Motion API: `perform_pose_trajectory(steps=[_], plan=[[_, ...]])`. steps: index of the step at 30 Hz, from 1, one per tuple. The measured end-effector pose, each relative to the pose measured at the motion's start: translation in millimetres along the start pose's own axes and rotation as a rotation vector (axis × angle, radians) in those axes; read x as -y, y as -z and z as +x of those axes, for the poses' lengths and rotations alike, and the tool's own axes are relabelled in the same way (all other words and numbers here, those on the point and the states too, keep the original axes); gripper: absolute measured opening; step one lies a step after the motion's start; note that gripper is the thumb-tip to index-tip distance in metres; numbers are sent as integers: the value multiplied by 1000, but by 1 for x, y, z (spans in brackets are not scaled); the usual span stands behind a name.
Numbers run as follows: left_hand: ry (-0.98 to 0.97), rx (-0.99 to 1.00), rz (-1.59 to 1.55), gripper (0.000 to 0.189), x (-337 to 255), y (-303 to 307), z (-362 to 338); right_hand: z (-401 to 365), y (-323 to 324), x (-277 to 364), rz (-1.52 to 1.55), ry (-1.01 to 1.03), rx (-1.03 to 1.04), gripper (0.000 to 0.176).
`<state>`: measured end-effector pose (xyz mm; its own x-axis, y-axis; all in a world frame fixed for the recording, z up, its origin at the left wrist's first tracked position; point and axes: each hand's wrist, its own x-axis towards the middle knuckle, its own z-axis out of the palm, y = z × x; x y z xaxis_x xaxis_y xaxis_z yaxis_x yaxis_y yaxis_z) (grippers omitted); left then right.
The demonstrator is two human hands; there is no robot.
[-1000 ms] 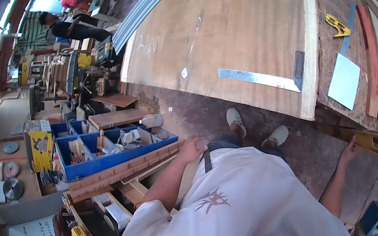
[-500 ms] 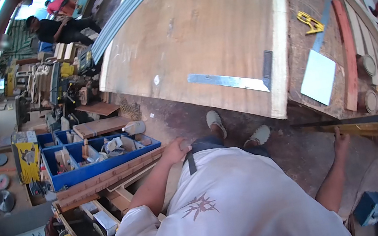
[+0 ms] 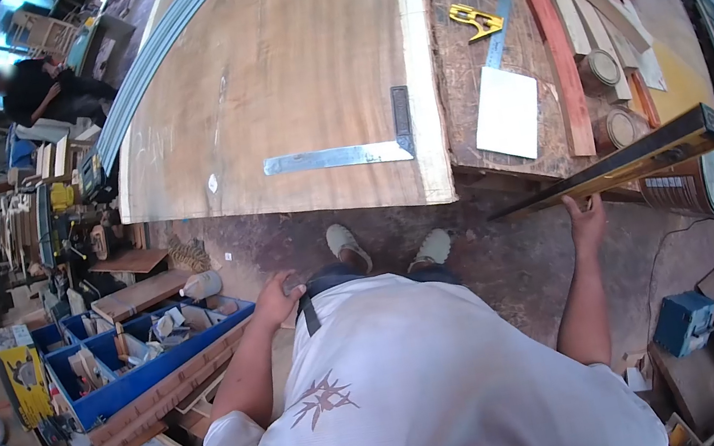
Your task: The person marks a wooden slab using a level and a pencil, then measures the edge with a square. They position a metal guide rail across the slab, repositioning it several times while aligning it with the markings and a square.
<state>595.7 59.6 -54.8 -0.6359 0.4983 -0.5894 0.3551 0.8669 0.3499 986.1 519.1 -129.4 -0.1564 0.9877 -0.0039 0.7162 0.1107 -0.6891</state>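
Observation:
My right hand (image 3: 587,222) is closed on a long spirit level (image 3: 628,163) with a dark top face and yellowish side, held out to my right beside the workbench. Down by my hip, my left hand (image 3: 274,301) has its fingers curled around something greyish, too small to make out. Ahead lies a wide wooden slab (image 3: 292,72) with pale edges. Near its close right corner rests a try square (image 3: 341,157), its dark stock towards the right edge. A yellow-headed combination square (image 3: 477,20) and a white rectangular sheet (image 3: 507,113) lie on the bench at right.
Grey metal strips (image 3: 155,53) cross the slab's left side. Red and pale timber strips (image 3: 559,58) and cans (image 3: 600,70) crowd the bench's right. A blue divided bin (image 3: 162,362) stands left of me, a paint bucket (image 3: 690,188) at right. A person (image 3: 43,97) is at far left.
My view has turned to the right, so the slab and bench sit further left. My right hand has raised the spirit level's far right end; my left hand stays at my hip.

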Motion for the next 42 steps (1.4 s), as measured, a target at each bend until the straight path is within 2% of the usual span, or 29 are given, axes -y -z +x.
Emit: perform_pose_trajectory(steps=[4, 6, 7, 8, 10, 12, 13, 14, 16, 17, 18, 20, 22, 24, 25, 27, 28, 30, 32, 33, 34, 35, 36, 37, 38, 39, 40, 41, 42], plan=[[-31, 22, -7, 48, 15, -8, 9, -16, -7, -19, 102, -17, -117, 39], [-57, 6, -10, 48, 17, -8, 13, -35, -6, -28, 389, -135, -184, 31], [-70, 6, -12, 48, 18, -6, 16, -50, 0, -23, 225, -167, -87, 26], [-92, -11, -44, 47, 18, -6, 17, -68, 5, 10, 62, -196, 11, 22], [-109, -23, -77, 45, 19, -7, 17, -92, -5, 63, 405, -47, 102, 13], [-259, -80, -19, 40, 18, -7, 21, -81, -10, 144, 620, 170, 150, 14], [-251, -90, -19, 40, 17, -8, 24, -62, -13, 167, 443, 233, 174, 16], [-175, 4, -272, 35, 15, -10, 27, -44, -24, 188, 268, 299, 197, 17], [14, 140, -741, 27, -9, -1, 23, 9, -61, 195, 200, 470, 177, 20], [114, 239, -1033, 32, -20, 10, 13, 39, -78, 191, 115, 454, 193, 21], [153, 470, -1331, 42, -17, 10, 7, 65, -96, 191, 35, 444, 212, 22], [238, 856, -1495, 53, 7, -6, 2, 93, -106, 209, -187, 386, 239, 22], [277, 861, -1596, 56, 27, -19, 17, 106, -111, 218, -337, 521, 172, 27], [399, 873, -1602, 61, 34, -8, 35, 108, -112, 229, -393, 573, 114, 36], [394, 860, -1623, 61, 41, -15, 49, 99, -114, 239, -351, 582, 79, 37], [519, 763, -1449, 73, 66, -33, 89, 77, -118, 266, -309, 599, 42, 39], [516, 765, -1457, 73, 81, -37, 102, 64, -121, 280, -215, 664, 46, 39], [531, 393, -1158, 62, 105, -32, 126, 39, -134, 304, -130, 732, 47, 40], [447, 154, -852, 43, 153, -2, 133, 14, -145, 323, -32, 723, 159, 53], [-116, -24, -781, 30, 268, -45, 164, -8, -143, 339, -49, 720, 164, 53], [168, -220, -267, 23, 335, -46, 186, -33, -136, 362, -107, 709, 372, 60], [313, -481, -354, 23, 326, 36, 156, -50, -135, 376, -158, 691, 578, 68], [500, -639, -513, 27, 440, 16, 189, -61, -137, 378, -169, 683, 585, 68], [598, -762, -762, 32, 448, 95, 171, -70, -136, 379, -278, 709, 585, 73], [492, -994, -620, 35, 437, 161, 159, -77, -134, 379, -387, 737, 583, 78], [433, -1073, -623, 35, 439, 213, 160, -82, -138, 374, -442, 696, 551, 71], [264, -1137, -759, 32, 418, 265, 162, -80, -144, 367, -452, 688, 552, 71], [163, -1240, -702, 30, 417, 303, 182, -76, -150, 356, -420, 689, 464, 67], [135, -1175, -706, 32, 419, 339, 204, -70, -153, 345, -391, 686, 372, 62]])
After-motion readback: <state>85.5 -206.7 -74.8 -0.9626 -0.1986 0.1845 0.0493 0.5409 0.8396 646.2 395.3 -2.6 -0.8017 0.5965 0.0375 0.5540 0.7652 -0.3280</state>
